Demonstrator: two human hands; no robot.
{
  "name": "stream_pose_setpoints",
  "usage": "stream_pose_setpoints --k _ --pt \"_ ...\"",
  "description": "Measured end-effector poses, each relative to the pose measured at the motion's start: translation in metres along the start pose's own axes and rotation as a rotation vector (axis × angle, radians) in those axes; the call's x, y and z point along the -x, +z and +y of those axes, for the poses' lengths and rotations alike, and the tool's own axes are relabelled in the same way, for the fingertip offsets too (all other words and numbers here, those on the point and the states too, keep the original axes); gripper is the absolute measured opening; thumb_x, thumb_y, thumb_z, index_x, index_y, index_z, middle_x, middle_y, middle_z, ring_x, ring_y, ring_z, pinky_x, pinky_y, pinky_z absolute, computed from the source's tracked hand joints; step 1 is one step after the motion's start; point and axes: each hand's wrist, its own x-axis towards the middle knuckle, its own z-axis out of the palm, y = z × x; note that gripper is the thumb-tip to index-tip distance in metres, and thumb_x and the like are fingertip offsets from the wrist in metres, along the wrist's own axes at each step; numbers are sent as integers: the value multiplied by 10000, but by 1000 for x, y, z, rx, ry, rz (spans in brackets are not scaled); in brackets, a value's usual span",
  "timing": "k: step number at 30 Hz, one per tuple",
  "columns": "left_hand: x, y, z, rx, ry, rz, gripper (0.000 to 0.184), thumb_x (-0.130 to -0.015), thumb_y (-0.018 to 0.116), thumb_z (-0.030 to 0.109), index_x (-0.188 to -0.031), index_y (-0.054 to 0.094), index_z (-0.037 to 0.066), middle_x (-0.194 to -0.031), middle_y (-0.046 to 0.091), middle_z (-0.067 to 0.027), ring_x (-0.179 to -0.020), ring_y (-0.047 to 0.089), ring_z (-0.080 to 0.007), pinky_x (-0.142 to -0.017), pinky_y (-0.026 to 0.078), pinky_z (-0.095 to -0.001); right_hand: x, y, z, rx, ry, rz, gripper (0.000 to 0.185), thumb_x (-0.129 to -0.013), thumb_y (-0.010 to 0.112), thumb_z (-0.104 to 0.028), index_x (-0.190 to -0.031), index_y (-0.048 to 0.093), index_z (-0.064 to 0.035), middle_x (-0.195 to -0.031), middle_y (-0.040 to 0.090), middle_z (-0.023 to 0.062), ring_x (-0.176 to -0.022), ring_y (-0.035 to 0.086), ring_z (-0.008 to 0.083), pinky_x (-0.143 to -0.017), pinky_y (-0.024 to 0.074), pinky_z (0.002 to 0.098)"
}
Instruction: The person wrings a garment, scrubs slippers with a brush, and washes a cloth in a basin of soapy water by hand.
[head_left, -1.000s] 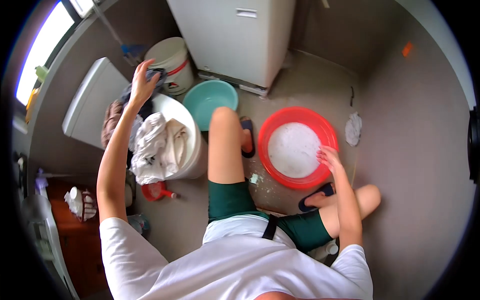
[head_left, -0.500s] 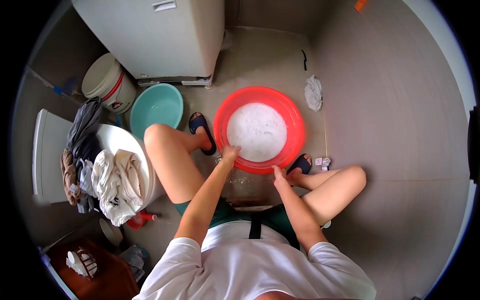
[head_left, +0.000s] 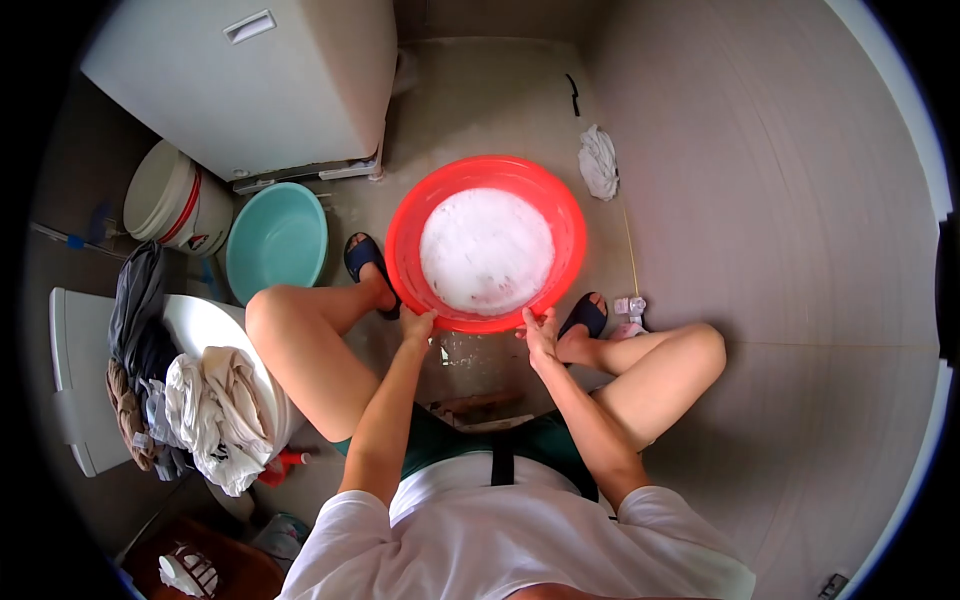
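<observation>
A round red plastic basin (head_left: 410,262) full of white suds (head_left: 487,248) is in front of me, between my feet. My left hand (head_left: 417,325) is closed on its near rim, at the left. On the near rim to the right, my right hand (head_left: 540,335) grips the basin, thumb up at the edge and some fingers underneath or hidden. The suds reach close to the near side of the basin.
A teal basin (head_left: 278,240) and a white bucket (head_left: 165,195) stand at the left, near a white appliance (head_left: 290,90). Clothes (head_left: 220,400) lie piled on a toilet (head_left: 200,325). A white cloth (head_left: 598,163) lies by the right wall. Wet floor lies before me.
The red basin looks slightly larger, with the suds nearer its front edge. My left hand has shifted from over the rim to its outer side. The whole view has moved a little.
</observation>
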Motion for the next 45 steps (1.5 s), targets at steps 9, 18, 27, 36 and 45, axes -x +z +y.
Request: stream_pose_setpoints --k 9,18,27,36,45 --pt "18 -5 11 77 -360 -57 386 -765 593 -31 -1103 509 137 -1001 608 -65 -805 615 -236 -588 538 -408 6 -2 7 202 -266 -118 226 -860 614 -90 -981 437 -18 -804 597 71 -590 584 115 -443 480 229" --pt "7 6 -38 41 -465 -105 424 -756 615 -78 -1125 481 82 -1012 603 -111 -862 634 -278 -672 583 -443 -6 -31 40 123 -4 36 212 -858 578 -13 -1014 435 -22 -904 563 72 -676 600 144 -513 580 283" --pt "35 28 -2 53 -285 29 433 -733 670 -60 -1077 448 80 -1043 576 -94 -860 625 -230 -605 583 -371 -44 -41 58 -35 377 130 223 -869 577 -35 -1015 412 -70 -902 532 58 -692 574 172 -624 585 350" --pt "41 30 9 83 -169 10 341 -781 636 -10 -1048 441 74 -934 576 -61 -718 607 -172 -544 565 -318 -34 -41 34 -15 344 85 217 -882 595 -142 -1014 437 -74 -861 564 63 -630 581 168 -537 532 308" --pt "23 15 -6 141 -247 40 445 -756 615 -43 -1148 440 74 -1004 592 -106 -725 633 -227 -516 560 -359 -14 -35 31 56 218 -66 239 -884 600 -170 -1049 453 -78 -945 592 85 -720 637 194 -535 513 295"
